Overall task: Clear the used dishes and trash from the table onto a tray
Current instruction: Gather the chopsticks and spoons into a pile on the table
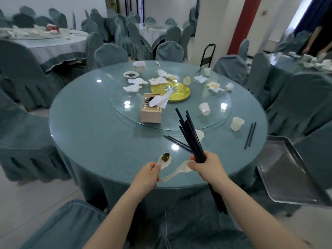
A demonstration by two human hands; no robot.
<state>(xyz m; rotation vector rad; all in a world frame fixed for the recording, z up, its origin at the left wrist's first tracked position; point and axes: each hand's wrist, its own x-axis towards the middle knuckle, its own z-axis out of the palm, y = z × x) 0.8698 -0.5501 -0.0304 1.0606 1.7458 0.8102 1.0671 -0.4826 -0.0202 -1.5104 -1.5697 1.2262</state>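
Right hand [206,167] grips chopsticks [192,139] and a spoon [179,170] over near surface [107,137] edge. Left hand [148,175] pinches dirty spoon [165,159] just left. Tray [287,175] sits right.

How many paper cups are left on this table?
6 that I can see: one by the chopstick bundle, one near the right edge, one on the turntable, and three at the far side. Napkins may hide more.
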